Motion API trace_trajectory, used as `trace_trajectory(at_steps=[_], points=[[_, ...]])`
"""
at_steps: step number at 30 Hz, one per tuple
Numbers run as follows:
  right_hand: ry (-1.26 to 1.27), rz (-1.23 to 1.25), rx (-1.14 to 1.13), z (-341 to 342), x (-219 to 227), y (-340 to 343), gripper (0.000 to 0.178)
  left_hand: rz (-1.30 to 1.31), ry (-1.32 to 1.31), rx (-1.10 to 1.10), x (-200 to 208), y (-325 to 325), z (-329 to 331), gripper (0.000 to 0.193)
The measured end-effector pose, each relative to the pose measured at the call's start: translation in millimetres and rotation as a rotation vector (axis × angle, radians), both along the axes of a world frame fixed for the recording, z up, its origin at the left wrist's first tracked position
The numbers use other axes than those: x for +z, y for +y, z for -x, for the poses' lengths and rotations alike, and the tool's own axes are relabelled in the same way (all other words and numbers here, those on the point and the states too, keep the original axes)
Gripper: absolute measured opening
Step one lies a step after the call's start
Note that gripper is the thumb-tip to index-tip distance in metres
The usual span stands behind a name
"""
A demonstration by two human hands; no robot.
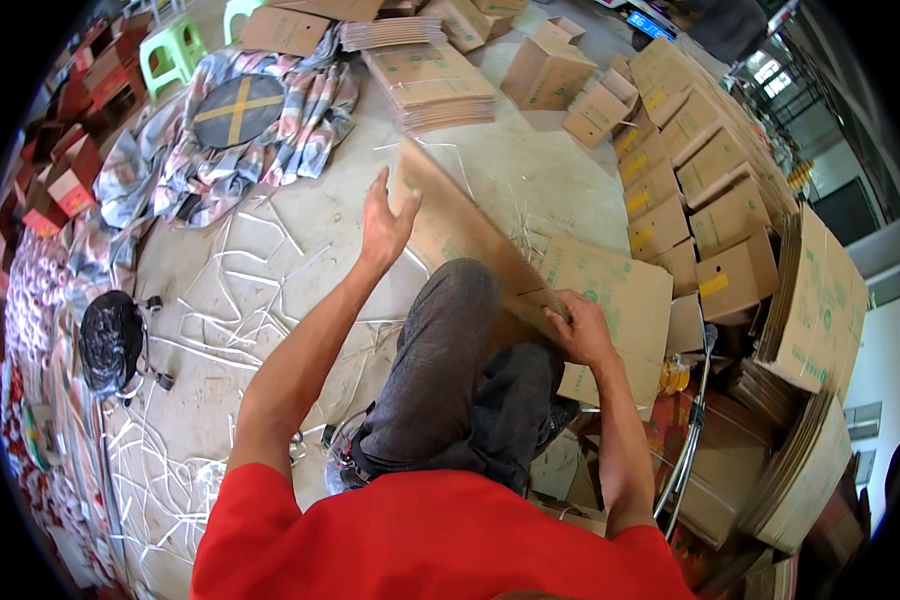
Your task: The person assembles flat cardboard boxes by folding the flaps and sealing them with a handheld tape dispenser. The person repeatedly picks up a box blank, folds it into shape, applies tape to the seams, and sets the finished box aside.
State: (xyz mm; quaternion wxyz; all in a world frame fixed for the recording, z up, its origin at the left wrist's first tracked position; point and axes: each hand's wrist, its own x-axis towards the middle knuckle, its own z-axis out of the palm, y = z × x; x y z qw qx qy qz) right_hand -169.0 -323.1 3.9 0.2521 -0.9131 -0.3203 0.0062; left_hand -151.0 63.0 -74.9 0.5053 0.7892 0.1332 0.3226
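Observation:
A flattened cardboard box (445, 212), blurred by motion, is tilted on edge in front of my knees. My right hand (580, 328) grips its near right end, with fingers on the edge. Raised at the far left end is my left hand (386, 226), fingers stretched and thumb apart, beside the cardboard; whether it touches is unclear. Another flat cardboard box (610, 300) with green print lies just beyond my right hand. My bent knee (450, 310) is close under the held piece.
White strapping strips (240, 330) litter the floor at left, near a black wheeled stool (112, 343). Stacked flat cartons (435, 85) lie ahead. Rows of open boxes (705, 215) line the right. A patterned cloth (315, 110) surrounds a dark round seat (238, 112). Green stools (170, 58) stand far left.

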Motion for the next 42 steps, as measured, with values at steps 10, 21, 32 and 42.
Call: trace_trajectory(at_steps=[10,21,32,42], points=[[0.501,0.072,0.062,-22,-2,36,0.034,0.273,-0.021,0.11,-52,48,-37,0.103],[0.905,-0.062,-0.183,-70,-23,-15,0.063,0.172,0.082,-0.006,-25,74,-22,0.102],[0.001,0.039,-0.37,-34,-10,-9,0.07,-0.585,0.878,-0.691,88,119,-4,0.061],[-0.483,-0.175,-0.916,17,-48,8,0.093,-0.949,0.686,-0.657,63,88,-2,0.037]])
